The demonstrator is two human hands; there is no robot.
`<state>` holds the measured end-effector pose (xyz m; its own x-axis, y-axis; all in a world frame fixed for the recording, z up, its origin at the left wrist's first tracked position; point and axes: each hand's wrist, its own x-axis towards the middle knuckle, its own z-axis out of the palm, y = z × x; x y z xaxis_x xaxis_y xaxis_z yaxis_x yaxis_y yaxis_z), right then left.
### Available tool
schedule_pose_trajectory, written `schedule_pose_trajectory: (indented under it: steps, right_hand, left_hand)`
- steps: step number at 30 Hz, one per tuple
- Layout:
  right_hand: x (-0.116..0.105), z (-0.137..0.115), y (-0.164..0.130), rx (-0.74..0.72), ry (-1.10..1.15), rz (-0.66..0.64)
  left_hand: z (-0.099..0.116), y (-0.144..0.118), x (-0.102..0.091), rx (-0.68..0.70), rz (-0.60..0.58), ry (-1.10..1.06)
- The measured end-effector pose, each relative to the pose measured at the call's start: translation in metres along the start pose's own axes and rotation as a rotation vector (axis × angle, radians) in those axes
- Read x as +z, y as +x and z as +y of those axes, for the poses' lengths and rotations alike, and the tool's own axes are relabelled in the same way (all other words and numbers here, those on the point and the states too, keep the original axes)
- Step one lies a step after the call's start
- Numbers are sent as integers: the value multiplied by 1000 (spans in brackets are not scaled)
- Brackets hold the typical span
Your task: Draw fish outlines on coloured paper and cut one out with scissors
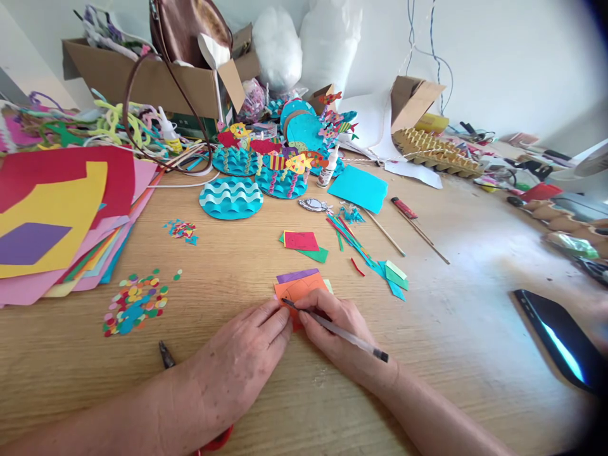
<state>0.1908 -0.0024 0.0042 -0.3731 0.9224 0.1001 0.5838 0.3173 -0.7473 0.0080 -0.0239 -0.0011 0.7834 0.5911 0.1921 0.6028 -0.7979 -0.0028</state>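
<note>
Orange paper piece is laid flat, marked with thin dark curved lines; near part is covered. Purple paper piece is left peeking out along far edge. Clear-barrelled pen is held slanted, dark tip set at orange sheet's left side, dark end pointed right and nearer.

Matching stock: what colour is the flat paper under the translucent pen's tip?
Orange paper, clearest in head view.

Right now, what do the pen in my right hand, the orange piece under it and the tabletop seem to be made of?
The pen is probably smooth plastic: its barrel looks translucent. The orange piece looks like matte paper or thin card, flat with straight-cut edges. The tabletop could be wood or wood-look laminate, satin, with grain lines and soft glare.
</note>
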Motion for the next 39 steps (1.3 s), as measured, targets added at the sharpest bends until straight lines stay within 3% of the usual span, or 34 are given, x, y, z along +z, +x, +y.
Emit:
schedule_pose_trajectory:
  steps: [25,39]
  right_hand:
    - [-1,-1,-2,9,-23,3]
    - [-1,-2,-1,1,-13,-5]
  left_hand:
    - [0,-1,1,5,63,15]
    - [1,0,-1,10,-17,10]
